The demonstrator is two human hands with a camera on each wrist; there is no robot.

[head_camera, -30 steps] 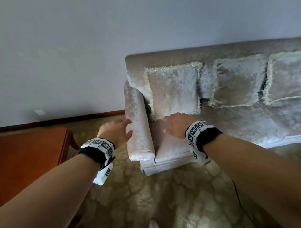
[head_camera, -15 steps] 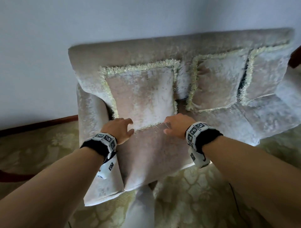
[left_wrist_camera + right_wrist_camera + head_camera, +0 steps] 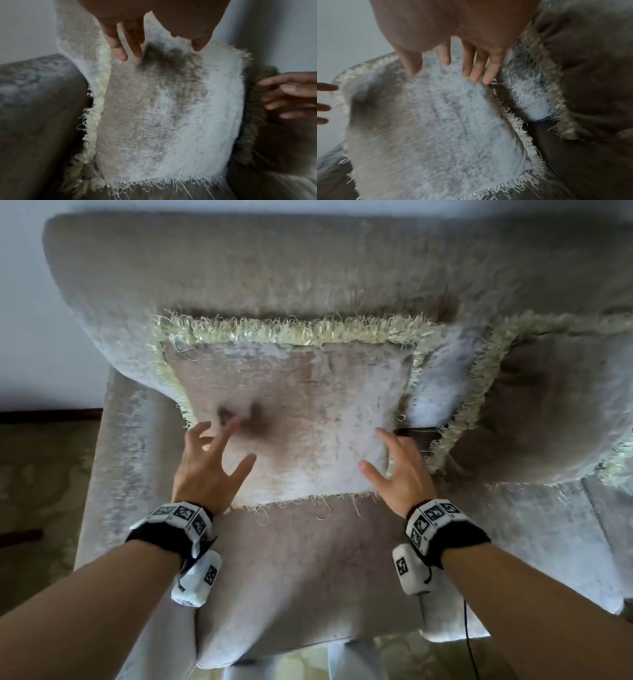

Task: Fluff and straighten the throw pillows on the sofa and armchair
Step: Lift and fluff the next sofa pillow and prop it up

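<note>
**Fluffing of the 1st throw pillow is only being begun; the rest of the job is judged undone.**

The fingers (image 3: 219, 436) of the left hand (image 3: 209, 470) are spread and straight, their tips laid at the lower left of the fringed throw pillow (image 3: 301, 412), where a dark dent is seen in the pile; nothing is pinched. The fingers (image 3: 383, 440) of the right hand (image 3: 399, 474) are likewise spread and are set along the pillow's right edge, the thumb stretched across its face. Both wrists are held level above the seat cushion (image 3: 301, 570), forearms reaching forward. The pillow is propped upright against the backrest at the left end of the sofa (image 3: 239, 268). A 2nd pillow (image 3: 534, 412), just beside it on the right, is untouched; no armchair is shown.
</note>
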